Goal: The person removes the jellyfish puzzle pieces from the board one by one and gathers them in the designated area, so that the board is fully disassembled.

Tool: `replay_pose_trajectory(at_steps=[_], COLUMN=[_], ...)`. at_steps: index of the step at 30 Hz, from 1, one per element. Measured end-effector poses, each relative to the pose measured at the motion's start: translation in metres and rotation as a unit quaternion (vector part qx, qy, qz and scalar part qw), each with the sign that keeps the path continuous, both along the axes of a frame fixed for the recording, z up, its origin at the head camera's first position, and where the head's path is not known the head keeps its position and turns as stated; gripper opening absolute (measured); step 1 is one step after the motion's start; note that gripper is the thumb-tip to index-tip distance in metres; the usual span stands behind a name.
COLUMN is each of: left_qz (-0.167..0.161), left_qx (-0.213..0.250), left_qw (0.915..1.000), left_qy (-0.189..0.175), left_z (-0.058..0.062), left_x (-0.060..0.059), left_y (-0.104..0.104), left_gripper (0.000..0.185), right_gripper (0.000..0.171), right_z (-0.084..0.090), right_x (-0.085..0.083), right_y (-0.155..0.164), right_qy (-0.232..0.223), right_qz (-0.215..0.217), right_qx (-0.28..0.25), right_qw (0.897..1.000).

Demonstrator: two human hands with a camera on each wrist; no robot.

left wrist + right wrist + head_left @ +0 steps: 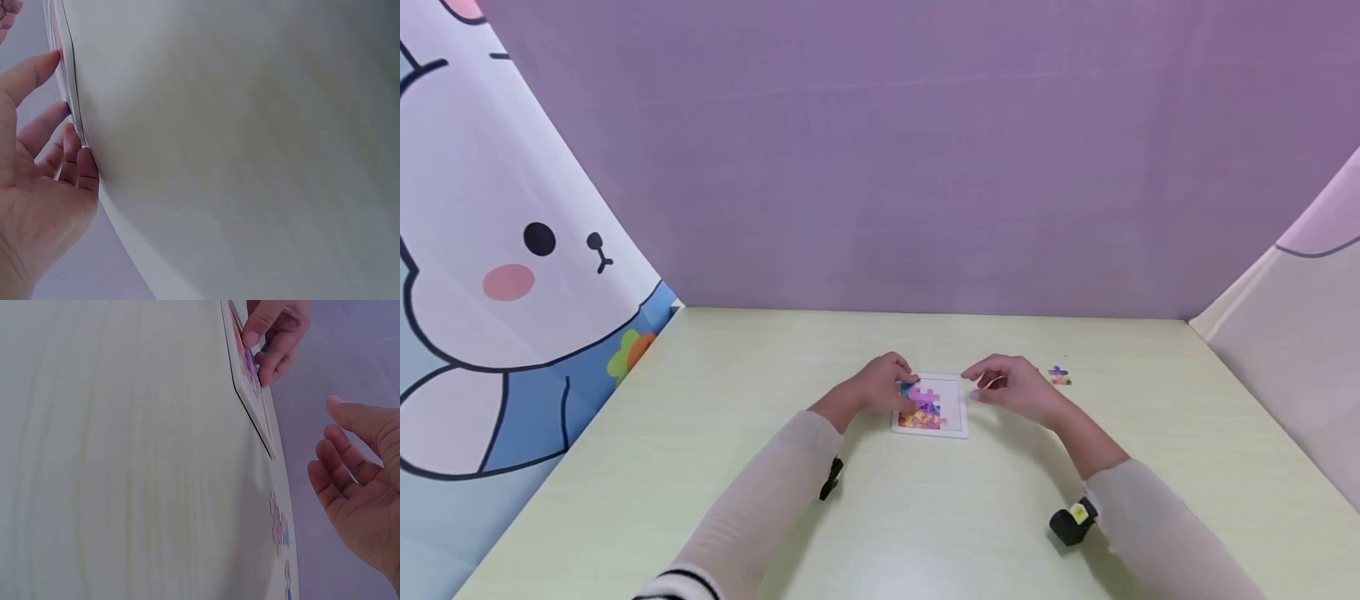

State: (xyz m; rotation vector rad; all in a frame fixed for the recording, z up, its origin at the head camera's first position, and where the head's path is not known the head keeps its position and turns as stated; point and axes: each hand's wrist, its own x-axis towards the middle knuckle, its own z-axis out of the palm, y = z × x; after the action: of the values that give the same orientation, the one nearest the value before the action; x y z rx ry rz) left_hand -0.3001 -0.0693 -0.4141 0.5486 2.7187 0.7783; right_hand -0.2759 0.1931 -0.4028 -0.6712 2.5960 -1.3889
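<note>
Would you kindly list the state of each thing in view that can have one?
Puzzle tray: flat on the table, partly filled, right part bare.
Left hand: fingertips resting on the pieces in the tray.
Right hand: loosely curled, holding nothing, beside the tray.
Loose puzzle piece: lying on the table, untouched.

A small white puzzle tray (958, 417) lies flat on the table, near its middle. Colourful pieces in pink, purple, blue and orange are fitted into its left and lower part; the upper right part is bare white. A loose piece (1059, 376), purple and orange, lies flat on the table to the right of the tray, apart from it
</note>
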Motion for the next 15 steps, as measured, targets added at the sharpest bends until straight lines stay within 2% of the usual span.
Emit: replay_pose_trajectory(at_steps=[9,15], left_qz=[-0.024,-0.035], left_qx=[0.001,0.005], left_qw=[0.9997,0.9993], left_qy=[-0.001,0.011], left_z=[0.002,0.0], left_x=[-0.001,-0.003], left_y=[-0.006,-0.008], left_gripper=[0.06,0.057], right_gripper=[0.025,0.026], right_z=[-0.004,-0.009], right_x=[0.0,-0.001], right_y=[-0.02,-0.029], right_qy=[-0.002,-0.005], right_qz=[0.027,0.05], right_qx=[0.009,-0.006], right_qw=[1.0,0.999])
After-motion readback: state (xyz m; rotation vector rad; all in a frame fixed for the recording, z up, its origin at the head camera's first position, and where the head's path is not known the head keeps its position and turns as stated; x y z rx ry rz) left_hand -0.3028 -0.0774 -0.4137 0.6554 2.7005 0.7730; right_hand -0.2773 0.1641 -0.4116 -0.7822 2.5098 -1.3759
